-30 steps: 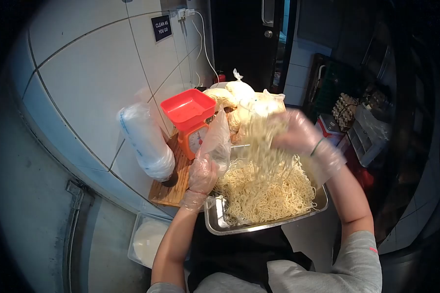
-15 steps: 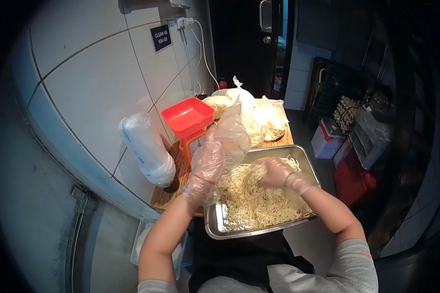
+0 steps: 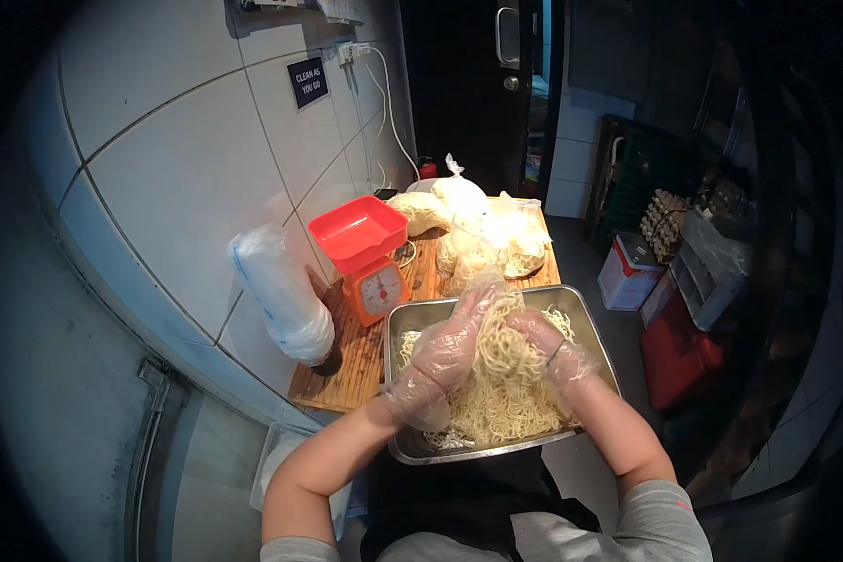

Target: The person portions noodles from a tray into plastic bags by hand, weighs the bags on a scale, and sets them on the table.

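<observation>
Left hand (image 3: 452, 351), right hand (image 3: 540, 337) closer; one noodle clump (image 3: 504, 351) between, one tray (image 3: 587, 320) below.

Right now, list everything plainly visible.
Rectangular metal tray: one, silver, centre
Tangled noodles: one heap, yellowish, in, above tray
Slatted wooden table: one, brown, behind tray
Dial scale: one, orange, red pan, table
Filled plastic bags: several, pale, table's far end
Plastic roll: one, whitish, left of scale
Rectangular sign: one, black, left wall
Metal-handled door: one, black, background
Egg trays: several, tan, right
Boxy chest: one, red, right
Left hand, right hand: two, clear-gloved, over tray
</observation>
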Demonstrator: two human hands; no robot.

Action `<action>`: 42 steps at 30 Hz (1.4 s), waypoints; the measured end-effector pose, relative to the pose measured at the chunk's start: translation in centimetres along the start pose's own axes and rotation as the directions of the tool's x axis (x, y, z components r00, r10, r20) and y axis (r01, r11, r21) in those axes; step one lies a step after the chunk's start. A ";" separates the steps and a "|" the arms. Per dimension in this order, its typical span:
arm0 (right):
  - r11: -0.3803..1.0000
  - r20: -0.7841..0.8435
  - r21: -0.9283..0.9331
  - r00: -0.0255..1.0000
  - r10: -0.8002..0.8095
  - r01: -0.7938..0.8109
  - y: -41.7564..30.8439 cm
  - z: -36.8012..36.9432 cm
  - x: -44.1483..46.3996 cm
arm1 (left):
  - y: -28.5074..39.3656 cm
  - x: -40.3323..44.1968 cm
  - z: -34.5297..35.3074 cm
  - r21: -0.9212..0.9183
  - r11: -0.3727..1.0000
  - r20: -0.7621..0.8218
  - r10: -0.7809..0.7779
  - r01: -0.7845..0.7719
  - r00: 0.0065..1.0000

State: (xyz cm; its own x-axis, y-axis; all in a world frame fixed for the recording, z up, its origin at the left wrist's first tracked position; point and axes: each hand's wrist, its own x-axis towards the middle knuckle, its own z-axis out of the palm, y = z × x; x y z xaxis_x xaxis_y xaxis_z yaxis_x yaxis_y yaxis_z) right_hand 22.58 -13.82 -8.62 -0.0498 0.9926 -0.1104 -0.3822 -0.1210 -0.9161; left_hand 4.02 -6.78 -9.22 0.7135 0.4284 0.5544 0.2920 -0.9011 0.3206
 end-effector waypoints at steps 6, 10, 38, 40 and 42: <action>0.923 -0.310 -0.220 0.875 -0.372 0.315 6.0 -0.1 5.9 | 3.2 -0.2 -0.6 0.018 0.997 -0.065 -0.077 0.079 0.995; 0.717 -0.287 -0.695 0.933 -0.218 -0.046 2.4 3.4 5.3 | 0.9 -0.6 1.6 0.006 0.998 -0.255 0.059 -0.059 0.965; -0.293 0.142 -0.943 0.987 0.068 0.156 -1.2 5.6 3.1 | -2.4 -1.4 -5.1 -0.337 0.928 0.071 -0.143 0.159 0.987; -0.360 0.132 -0.917 0.983 0.129 0.171 -1.4 5.7 2.8 | -1.7 -1.5 -3.9 -0.195 0.976 0.048 -0.085 0.093 0.995; -0.317 0.149 -0.931 0.981 0.121 0.181 -2.8 6.1 1.5 | -3.2 -1.8 -0.9 -0.046 0.981 0.110 -0.180 0.186 0.978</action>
State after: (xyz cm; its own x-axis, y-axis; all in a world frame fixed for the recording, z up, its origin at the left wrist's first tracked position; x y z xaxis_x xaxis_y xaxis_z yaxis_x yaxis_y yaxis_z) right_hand 17.96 -11.99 -3.89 -0.2327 0.9589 -0.1621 0.9713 0.2207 -0.0886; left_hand 1.25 -4.62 -10.57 0.7151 0.5735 0.3997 0.3896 -0.8017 0.4533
